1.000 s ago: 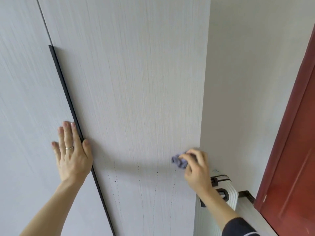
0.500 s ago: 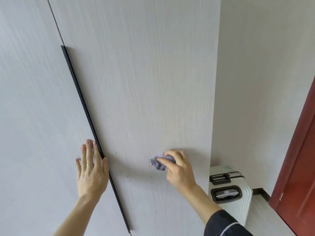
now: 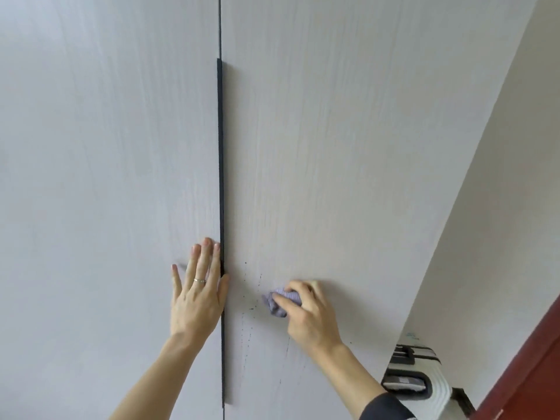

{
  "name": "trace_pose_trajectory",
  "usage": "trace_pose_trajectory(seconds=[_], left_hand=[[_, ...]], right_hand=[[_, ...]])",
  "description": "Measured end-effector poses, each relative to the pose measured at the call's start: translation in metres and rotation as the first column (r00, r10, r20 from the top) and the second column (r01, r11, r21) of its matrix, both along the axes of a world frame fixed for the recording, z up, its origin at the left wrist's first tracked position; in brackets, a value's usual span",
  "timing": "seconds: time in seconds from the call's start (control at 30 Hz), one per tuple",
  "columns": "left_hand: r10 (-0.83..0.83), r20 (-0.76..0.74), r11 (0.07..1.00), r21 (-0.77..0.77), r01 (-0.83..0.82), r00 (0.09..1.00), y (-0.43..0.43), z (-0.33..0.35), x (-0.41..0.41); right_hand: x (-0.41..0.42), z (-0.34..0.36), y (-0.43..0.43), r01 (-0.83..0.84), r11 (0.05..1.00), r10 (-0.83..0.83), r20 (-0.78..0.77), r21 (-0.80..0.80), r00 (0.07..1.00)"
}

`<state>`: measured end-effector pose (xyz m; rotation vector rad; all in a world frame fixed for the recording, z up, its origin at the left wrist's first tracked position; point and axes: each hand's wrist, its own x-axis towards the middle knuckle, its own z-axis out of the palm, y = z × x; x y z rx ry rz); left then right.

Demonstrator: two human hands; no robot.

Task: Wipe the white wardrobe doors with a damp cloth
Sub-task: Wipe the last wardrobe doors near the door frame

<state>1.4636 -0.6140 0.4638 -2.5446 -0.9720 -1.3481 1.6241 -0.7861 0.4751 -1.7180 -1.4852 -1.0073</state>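
**Cloth low on the right door, beside the handle strip**

My right grip (image 3: 306, 316) is clamped on the crumpled lilac cloth (image 3: 280, 303) and presses it to the right wardrobe door (image 3: 348, 147), at 6 o'clock in view. Dark specks (image 3: 251, 307) dot the door at the cloth's 9 o'clock. Past them runs the black handle strip (image 3: 220, 177). My left grip (image 3: 197, 295), fingers straight and apart, lies flat on the left wardrobe door (image 3: 91, 147), thumb touching the strip. A white suitcase (image 3: 424, 380) stands at 4 o'clock, near a red door (image 3: 530, 374).

The right hand (image 3: 306, 316) has slid the cloth (image 3: 280, 303) left toward the handle (image 3: 220, 177).
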Motion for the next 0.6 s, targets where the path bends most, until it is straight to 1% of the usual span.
trace_pose_trajectory(seconds=[0.03,0.07,0.13,0.23,0.33,0.4,0.47,0.53,0.57,0.6], left_hand=[[-0.001,-0.009,1.000,0.014,0.001,1.000,0.001,0.000,0.000],[-0.004,-0.020,1.000,0.020,0.004,1.000,0.001,-0.001,-0.001],[0.002,-0.024,0.999,0.040,-0.001,1.000,0.005,-0.001,-0.003],[0.003,-0.005,1.000,0.031,-0.002,1.000,0.006,-0.001,-0.004],[-0.005,0.006,1.000,0.023,0.005,1.000,0.006,-0.003,-0.004],[-0.015,0.014,1.000,0.019,0.014,1.000,0.007,-0.004,-0.003],[-0.012,0.013,1.000,0.022,0.011,1.000,0.008,-0.004,-0.004],[-0.018,0.002,1.000,0.024,0.018,1.000,0.008,-0.002,-0.005],[-0.027,-0.005,0.999,0.023,0.027,1.000,0.008,-0.001,-0.006],[-0.031,-0.007,0.999,0.023,0.031,0.999,0.008,-0.002,-0.008]], right_hand=[[-0.004,-0.008,0.000,-0.001,0.998,0.001,-0.004,-0.060,1.000],[-0.007,-0.010,0.001,-0.002,0.997,0.001,-0.019,-0.079,1.000],[-0.015,0.013,0.012,-0.004,1.000,0.003,-0.048,-0.017,0.999],[-0.022,0.071,0.034,0.026,0.994,-0.019,-0.060,0.110,0.998],[-0.023,0.096,0.047,0.051,0.987,-0.054,0.020,0.154,0.998],[-0.022,0.078,0.048,0.031,0.993,-0.047,0.135,0.116,0.990],[-0.027,0.044,0.045,-0.001,1.000,-0.002,0.223,0.013,0.975],[-0.031,0.021,0.044,-0.004,0.994,0.029,0.229,-0.112,0.973],[-0.033,0.019,0.044,-0.004,0.990,0.035,0.214,-0.143,0.976],[-0.035,0.025,0.045,-0.003,0.991,0.031,0.204,-0.135,0.978]])
